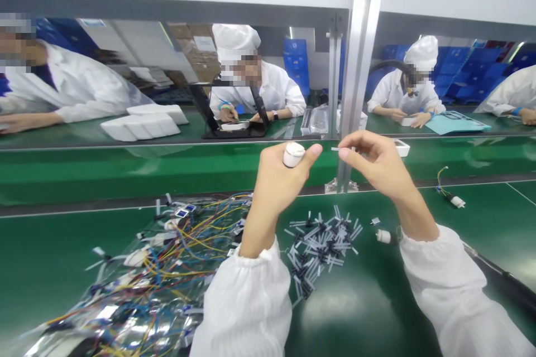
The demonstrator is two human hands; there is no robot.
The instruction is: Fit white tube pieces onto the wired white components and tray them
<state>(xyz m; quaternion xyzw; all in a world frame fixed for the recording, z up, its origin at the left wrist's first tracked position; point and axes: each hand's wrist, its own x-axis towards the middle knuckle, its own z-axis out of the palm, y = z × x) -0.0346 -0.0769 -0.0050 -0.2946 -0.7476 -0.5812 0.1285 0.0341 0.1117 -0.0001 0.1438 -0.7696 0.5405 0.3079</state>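
My left hand is closed around a white cylindrical part, its round end facing up beside the thumb. To its right, my right hand pinches a small pale strip between thumb and index finger; the rest of that piece is hidden by the fingers. The two hands are raised above the green table and stay apart. Below and between them lies a pile of small black pieces with grey strips. A similar white cylindrical part rests near my right wrist.
Bundled wired parts in clear plastic cover the left side. A wired white part and a dark rod-like tool lie right. A metal post stands ahead. Several people in white coats work across the line.
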